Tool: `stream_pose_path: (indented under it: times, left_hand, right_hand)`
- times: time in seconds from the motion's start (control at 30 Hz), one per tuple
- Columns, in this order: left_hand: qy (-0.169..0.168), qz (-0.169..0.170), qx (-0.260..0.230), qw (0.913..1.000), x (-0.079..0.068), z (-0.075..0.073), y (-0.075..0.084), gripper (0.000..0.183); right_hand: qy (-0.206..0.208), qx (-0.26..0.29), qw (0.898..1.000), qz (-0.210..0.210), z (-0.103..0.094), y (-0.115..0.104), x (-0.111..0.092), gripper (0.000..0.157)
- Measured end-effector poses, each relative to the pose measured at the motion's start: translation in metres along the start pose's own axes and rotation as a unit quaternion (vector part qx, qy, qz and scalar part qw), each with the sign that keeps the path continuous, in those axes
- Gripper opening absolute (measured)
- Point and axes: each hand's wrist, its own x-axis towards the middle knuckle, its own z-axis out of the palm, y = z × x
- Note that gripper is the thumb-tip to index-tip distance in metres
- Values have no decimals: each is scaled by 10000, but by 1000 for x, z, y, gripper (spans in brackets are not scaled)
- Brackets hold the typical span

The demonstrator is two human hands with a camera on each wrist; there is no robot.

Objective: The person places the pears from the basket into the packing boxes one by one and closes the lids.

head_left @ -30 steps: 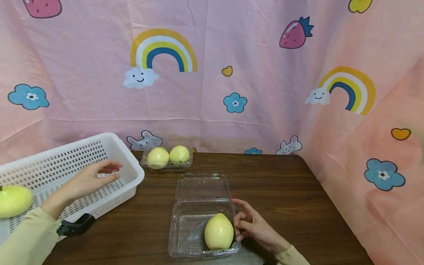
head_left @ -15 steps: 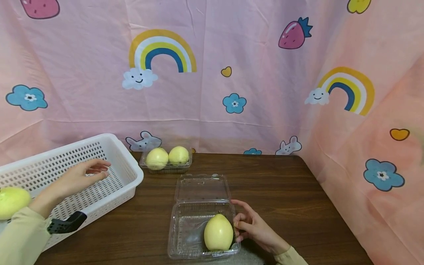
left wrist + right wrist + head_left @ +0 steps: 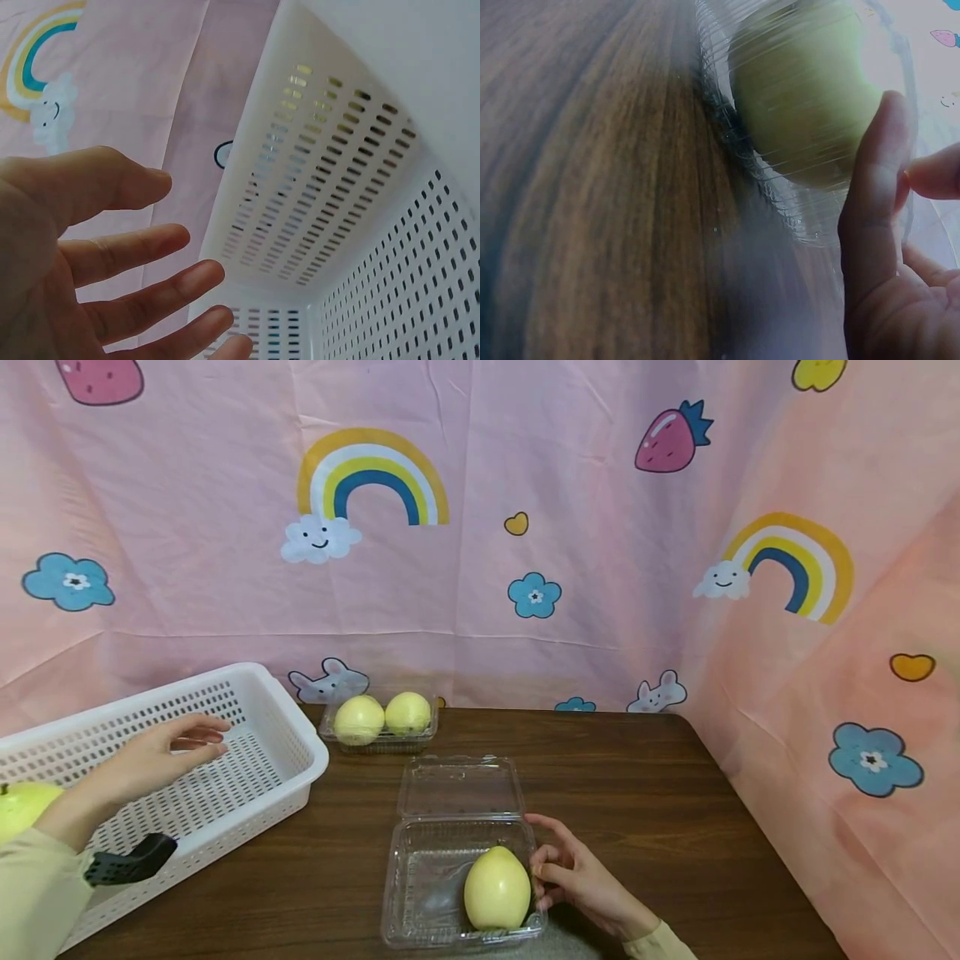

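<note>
A clear plastic clamshell container [image 3: 427,902] lies with its lid [image 3: 459,787] folded back on the table. One yellow-green pear [image 3: 497,889] stands in its right half. My right hand [image 3: 573,877] pinches the container's right rim; in the right wrist view a finger [image 3: 876,172] lies along the clear wall beside the pear. My left hand [image 3: 153,756] hovers over the white perforated basket [image 3: 255,793], fingers spread and loosely bent, holding nothing. Inside the basket, at the far left, sits another pear [image 3: 26,806], partly cut off by the frame and partly behind the left forearm.
A second clear container [image 3: 386,743] with two pears [image 3: 360,720] stands at the back, close to the basket's right end. Dark wooden table top [image 3: 637,793] stretches right of the open container. A pink printed curtain [image 3: 480,652] hangs behind and along the right.
My left hand has moved leftward over the basket, toward the pear there. My right hand stays at the container's rim, and the container and its pear keep their place.
</note>
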Motion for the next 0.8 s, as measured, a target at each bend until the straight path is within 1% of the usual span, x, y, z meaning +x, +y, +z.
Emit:
stream_pose_path:
  times: [0.2,0.4,0.53,0.7,0.8]
  left_hand:
    - [45,-16,150,9999,-4,-6,-4,40]
    - [87,43,281,9996,-7,-9,-11,40]
    - [55,-65,348,9994,-10,-12,-15,42]
    - [10,-320,279,9991,-13,-16,-18,45]
    - [-35,-469,320,9984,-14,-19,-22,47]
  right_hand:
    - [-35,56,10000,-22,0,0,-1,65]
    - [-41,89,10000,-2,1,1,-4,67]
    - [-52,115,9999,-2,2,1,-3,67]
    - [17,80,10000,2,1,3,-2,66]
    - [26,81,10000,-4,1,2,-1,65]
